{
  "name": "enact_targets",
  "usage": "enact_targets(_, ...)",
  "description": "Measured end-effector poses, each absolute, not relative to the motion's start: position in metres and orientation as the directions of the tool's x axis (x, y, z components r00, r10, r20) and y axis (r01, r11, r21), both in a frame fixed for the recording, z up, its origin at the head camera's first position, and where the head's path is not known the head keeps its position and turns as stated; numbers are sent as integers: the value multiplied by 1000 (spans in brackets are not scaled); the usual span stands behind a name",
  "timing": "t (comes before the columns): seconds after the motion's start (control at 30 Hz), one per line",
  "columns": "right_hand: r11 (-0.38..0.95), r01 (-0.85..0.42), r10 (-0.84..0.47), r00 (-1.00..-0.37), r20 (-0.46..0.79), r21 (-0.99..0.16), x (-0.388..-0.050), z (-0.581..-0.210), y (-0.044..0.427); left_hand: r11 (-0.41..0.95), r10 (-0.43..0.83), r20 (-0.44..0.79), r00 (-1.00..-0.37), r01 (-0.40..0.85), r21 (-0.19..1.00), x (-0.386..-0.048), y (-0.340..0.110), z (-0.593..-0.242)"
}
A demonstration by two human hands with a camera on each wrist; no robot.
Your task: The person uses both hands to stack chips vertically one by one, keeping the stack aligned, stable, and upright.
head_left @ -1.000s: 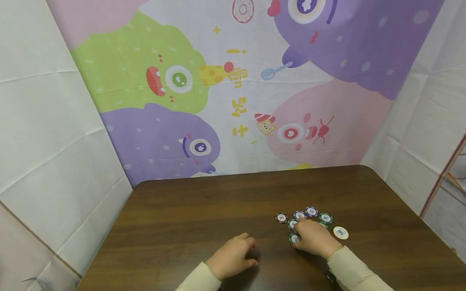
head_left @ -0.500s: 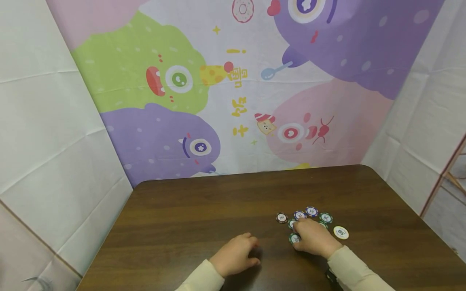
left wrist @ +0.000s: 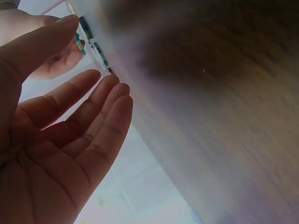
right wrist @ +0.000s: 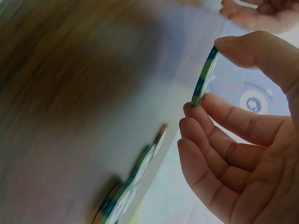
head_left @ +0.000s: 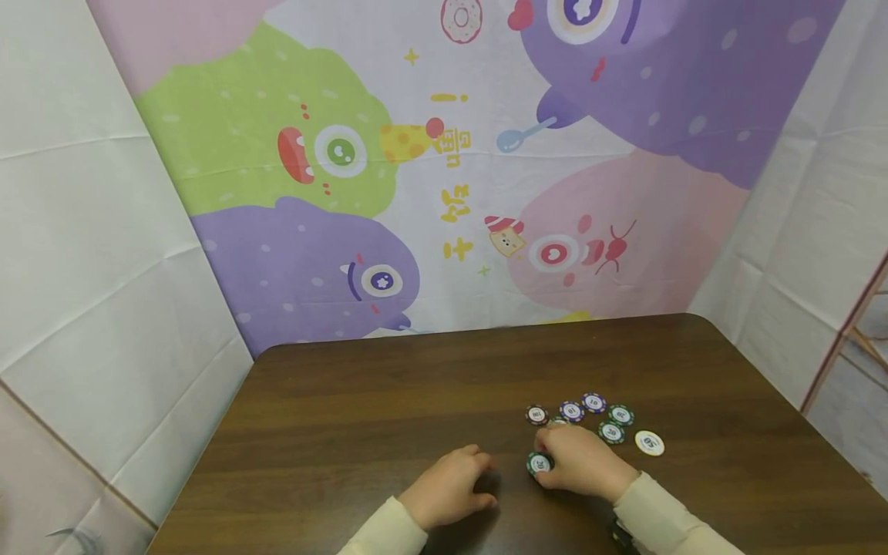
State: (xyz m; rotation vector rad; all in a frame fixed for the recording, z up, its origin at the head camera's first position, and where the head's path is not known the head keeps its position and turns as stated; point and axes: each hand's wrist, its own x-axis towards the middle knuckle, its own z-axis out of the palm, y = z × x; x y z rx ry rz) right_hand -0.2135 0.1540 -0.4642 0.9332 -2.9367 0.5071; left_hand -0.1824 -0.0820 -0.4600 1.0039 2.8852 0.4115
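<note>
Left grip point(left wrist: 49, 156): Your palm fills the left foreground, turned toward the lens, its four fingers gently bent side by side, thumb stretched out above and apart from them.
Right grip point(left wrist: 56, 65): Your other hand shows at upper left, partly covered by your left thumb.
Green chip point(left wrist: 80, 43): Edge-on to you, touching that hand's fingertips.
Other chips point(left wrist: 99, 53): A broken line of dark green and brown edges along the desk point(left wrist: 224, 93), seen past your left fingertips.
Wood grain: Brown and blurred, slanting across your right side.
Backdrop point(left wrist: 135, 186): Pale below, bearing a small yellow-green star point(left wrist: 102, 202).
</note>
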Motion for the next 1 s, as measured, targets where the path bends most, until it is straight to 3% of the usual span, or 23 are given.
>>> enact_targets(0.37,707,-614,-633,-771,73,-351,-205,-463,127,747,604,25,-796,577,330,-182,-82,-462)
enact_targets(1.0,683,-674,-690,-722,52,-283,-198,-466,95,759,583,32,-812,558,335,-180,-86,-465)
